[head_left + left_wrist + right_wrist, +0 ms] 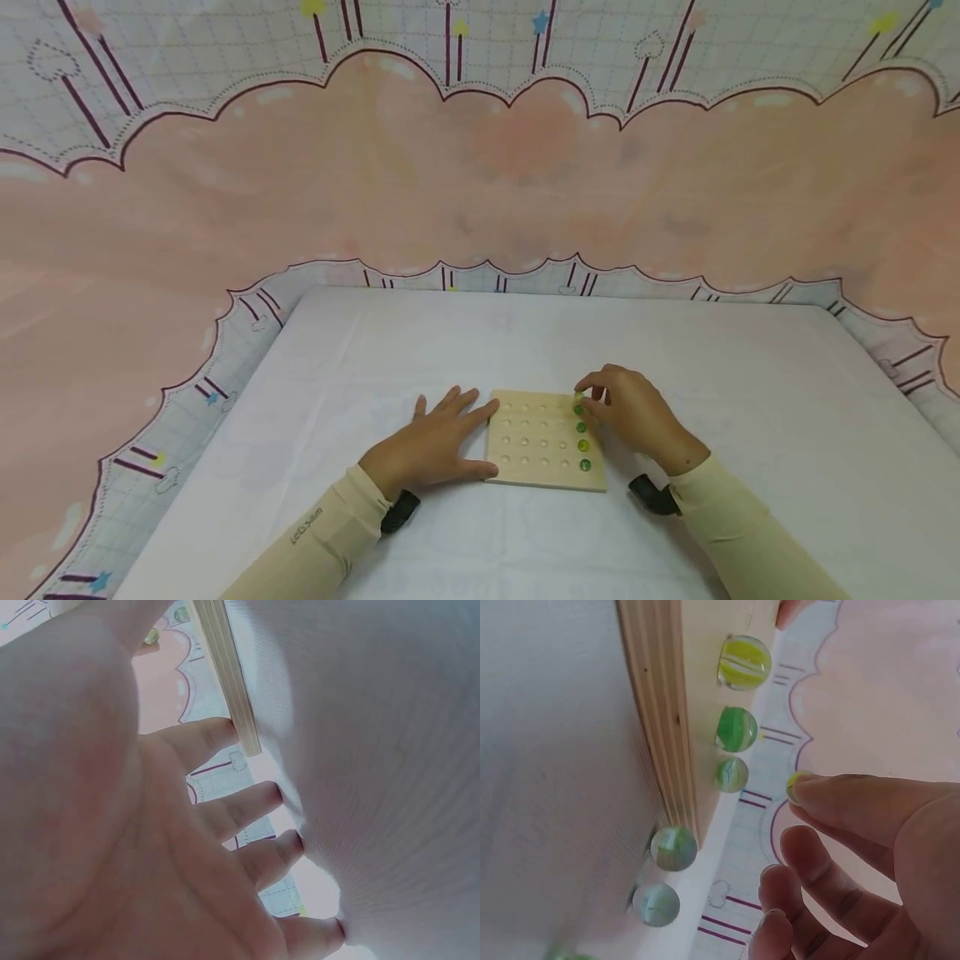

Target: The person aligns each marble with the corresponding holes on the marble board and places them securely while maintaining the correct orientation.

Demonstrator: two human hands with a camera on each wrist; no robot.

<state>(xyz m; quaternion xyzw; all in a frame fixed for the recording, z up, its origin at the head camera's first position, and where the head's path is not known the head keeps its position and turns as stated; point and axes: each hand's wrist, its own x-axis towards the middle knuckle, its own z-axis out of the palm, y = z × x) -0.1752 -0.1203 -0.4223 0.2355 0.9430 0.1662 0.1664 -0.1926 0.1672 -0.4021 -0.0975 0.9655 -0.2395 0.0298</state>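
Note:
A pale wooden board (525,475) with rows of shallow hollows lies on the white cloth. Several green and yellow glass marbles (583,446) sit along its right-hand column. My left hand (431,446) is spread flat at the board's left side, thumb and index finger touching that edge; in the left wrist view, the index fingertip meets the wooden edge (225,667). Over the far right corner, my right hand (637,412) pinches a yellow-green marble (793,786) between thumb and index finger, apart from the board in the right wrist view. Its other fingers are loosely bent.
Past the board's end, loose green-and-clear marbles (656,904) rest on the cloth in the right wrist view; the right hand hides that spot from the head view. White cloth (420,342) covers the table. A patterned peach curtain (450,183) hangs behind it.

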